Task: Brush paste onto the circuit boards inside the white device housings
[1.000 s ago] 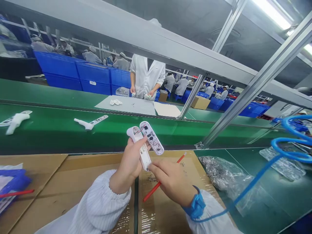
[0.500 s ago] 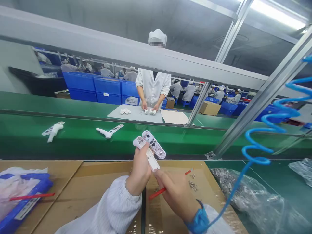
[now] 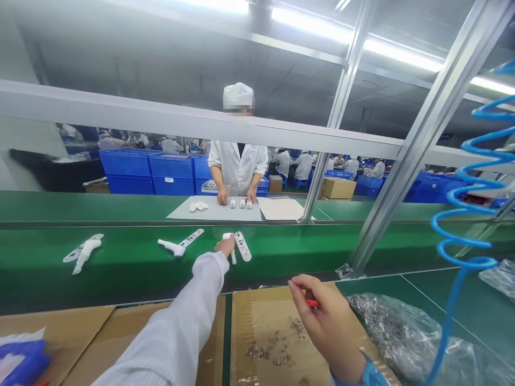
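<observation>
My left hand (image 3: 226,245) reaches out over the green conveyor belt (image 3: 140,268), its fingers closed on a white plastic housing (image 3: 233,257). An oval circuit board in a white cover (image 3: 243,246) lies against the housing's right side. Above the cardboard, my right hand (image 3: 322,316) is closed round a thin red tool (image 3: 313,303); only a short piece of it shows, and the palm hides the rest. Small metal parts (image 3: 257,351), perhaps screws, lie in loose piles on the cardboard (image 3: 245,316) below and left of that hand.
Two similar white assemblies, one nearer (image 3: 177,247) and one farther left (image 3: 85,252), lie on the belt. A co-worker (image 3: 238,166) stands opposite. A blue coiled cord (image 3: 442,225), metal posts (image 3: 402,139) and a clear plastic bag (image 3: 402,327) are on the right; a blue tray (image 3: 24,359) is lower left.
My left hand has carried the housing with its board forward from above the cardboard to the belt. My right hand has come off it and moved right, keeping the red tool.
</observation>
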Demonstrator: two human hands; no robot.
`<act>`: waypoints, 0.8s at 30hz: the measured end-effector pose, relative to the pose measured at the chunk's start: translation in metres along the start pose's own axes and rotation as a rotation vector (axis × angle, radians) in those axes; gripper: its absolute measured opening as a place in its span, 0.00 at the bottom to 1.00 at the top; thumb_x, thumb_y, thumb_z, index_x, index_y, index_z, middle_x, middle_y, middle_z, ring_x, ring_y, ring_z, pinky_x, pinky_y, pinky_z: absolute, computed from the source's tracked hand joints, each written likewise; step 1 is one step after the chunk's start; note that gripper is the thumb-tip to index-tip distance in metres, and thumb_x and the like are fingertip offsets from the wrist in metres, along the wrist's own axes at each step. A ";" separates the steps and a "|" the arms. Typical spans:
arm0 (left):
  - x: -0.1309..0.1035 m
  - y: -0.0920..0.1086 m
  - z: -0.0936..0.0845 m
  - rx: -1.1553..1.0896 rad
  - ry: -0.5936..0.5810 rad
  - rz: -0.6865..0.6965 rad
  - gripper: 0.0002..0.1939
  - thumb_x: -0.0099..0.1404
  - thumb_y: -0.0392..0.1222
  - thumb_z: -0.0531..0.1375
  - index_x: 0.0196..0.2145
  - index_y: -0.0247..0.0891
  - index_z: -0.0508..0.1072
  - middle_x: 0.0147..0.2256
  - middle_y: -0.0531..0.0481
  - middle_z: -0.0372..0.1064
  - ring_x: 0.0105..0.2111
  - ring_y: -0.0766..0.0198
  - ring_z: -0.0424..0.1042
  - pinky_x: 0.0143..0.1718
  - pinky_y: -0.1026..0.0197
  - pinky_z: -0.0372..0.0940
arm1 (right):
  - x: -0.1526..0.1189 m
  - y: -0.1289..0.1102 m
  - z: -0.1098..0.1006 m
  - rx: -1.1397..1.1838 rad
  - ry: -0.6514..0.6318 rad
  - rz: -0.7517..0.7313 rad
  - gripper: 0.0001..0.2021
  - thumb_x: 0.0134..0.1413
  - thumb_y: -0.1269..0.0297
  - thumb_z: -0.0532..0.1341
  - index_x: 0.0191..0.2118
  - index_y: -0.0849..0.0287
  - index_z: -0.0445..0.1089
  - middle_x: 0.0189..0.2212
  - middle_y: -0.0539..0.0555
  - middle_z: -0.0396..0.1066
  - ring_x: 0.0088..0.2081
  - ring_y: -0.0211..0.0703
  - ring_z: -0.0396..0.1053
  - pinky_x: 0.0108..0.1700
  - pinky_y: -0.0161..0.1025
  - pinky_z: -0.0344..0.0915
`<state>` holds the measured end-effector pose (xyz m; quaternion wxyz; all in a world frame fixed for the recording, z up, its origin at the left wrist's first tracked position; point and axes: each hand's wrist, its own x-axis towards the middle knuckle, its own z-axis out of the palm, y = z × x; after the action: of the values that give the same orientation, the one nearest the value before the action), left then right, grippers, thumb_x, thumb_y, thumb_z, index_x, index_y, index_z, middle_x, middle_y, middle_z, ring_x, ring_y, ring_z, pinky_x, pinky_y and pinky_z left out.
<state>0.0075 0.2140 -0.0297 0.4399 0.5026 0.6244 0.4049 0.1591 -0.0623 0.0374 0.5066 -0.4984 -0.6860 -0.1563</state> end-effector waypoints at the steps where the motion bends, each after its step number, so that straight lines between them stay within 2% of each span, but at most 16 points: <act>1: 0.007 -0.003 -0.008 0.114 0.009 -0.022 0.18 0.64 0.47 0.56 0.48 0.34 0.66 0.49 0.41 0.63 0.49 0.55 0.64 0.49 0.46 0.61 | 0.000 0.001 -0.001 -0.002 -0.006 0.003 0.05 0.59 0.66 0.56 0.34 0.57 0.67 0.23 0.47 0.70 0.21 0.32 0.65 0.24 0.29 0.60; 5: 0.025 -0.015 -0.057 0.467 0.025 0.009 0.19 0.65 0.46 0.56 0.51 0.34 0.64 0.53 0.40 0.59 0.51 0.53 0.62 0.50 0.44 0.61 | 0.000 0.006 -0.005 0.002 -0.024 0.037 0.03 0.59 0.66 0.56 0.35 0.56 0.67 0.23 0.45 0.70 0.22 0.31 0.66 0.25 0.28 0.60; 10: 0.029 -0.031 -0.128 0.777 -0.052 0.112 0.16 0.64 0.44 0.57 0.48 0.34 0.67 0.49 0.42 0.62 0.48 0.55 0.64 0.48 0.47 0.62 | -0.002 0.009 -0.005 -0.026 -0.032 0.036 0.02 0.59 0.66 0.57 0.36 0.56 0.66 0.23 0.44 0.69 0.21 0.30 0.65 0.24 0.28 0.59; 13: 0.029 -0.039 -0.150 0.895 -0.118 0.199 0.15 0.63 0.44 0.58 0.45 0.33 0.68 0.45 0.44 0.64 0.46 0.56 0.65 0.49 0.46 0.60 | -0.001 0.008 -0.004 -0.028 -0.053 0.025 0.04 0.59 0.65 0.56 0.34 0.56 0.67 0.22 0.44 0.69 0.21 0.31 0.65 0.24 0.29 0.58; 15: 0.028 -0.041 -0.153 0.932 -0.149 0.261 0.14 0.62 0.45 0.58 0.42 0.33 0.69 0.43 0.44 0.66 0.46 0.56 0.64 0.51 0.45 0.57 | 0.001 0.006 -0.004 -0.038 -0.070 0.016 0.05 0.59 0.65 0.56 0.33 0.57 0.67 0.22 0.45 0.69 0.21 0.31 0.65 0.24 0.29 0.58; 18: 0.025 -0.038 -0.147 0.906 -0.140 0.349 0.14 0.59 0.45 0.60 0.40 0.34 0.70 0.41 0.44 0.66 0.48 0.52 0.62 0.53 0.43 0.52 | 0.003 0.004 -0.005 -0.055 -0.100 0.012 0.06 0.59 0.66 0.54 0.33 0.57 0.67 0.21 0.46 0.69 0.21 0.33 0.65 0.24 0.30 0.57; 21: 0.015 -0.027 -0.134 0.784 -0.075 0.447 0.18 0.54 0.44 0.61 0.42 0.36 0.69 0.46 0.40 0.64 0.51 0.47 0.59 0.54 0.44 0.50 | 0.004 0.005 -0.006 -0.044 -0.141 0.019 0.07 0.59 0.67 0.53 0.33 0.58 0.67 0.21 0.47 0.69 0.21 0.33 0.65 0.23 0.30 0.57; 24: -0.004 -0.010 -0.114 0.595 -0.018 0.538 0.21 0.54 0.49 0.59 0.43 0.36 0.68 0.49 0.39 0.62 0.52 0.47 0.59 0.52 0.52 0.53 | 0.004 0.006 -0.005 -0.024 -0.192 0.042 0.07 0.59 0.68 0.53 0.33 0.58 0.67 0.22 0.48 0.70 0.22 0.35 0.66 0.24 0.30 0.57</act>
<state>-0.1037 0.2007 -0.0060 0.1589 0.7573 0.5566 0.3025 0.1667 -0.0606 0.0412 0.4357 -0.5312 -0.7189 -0.1054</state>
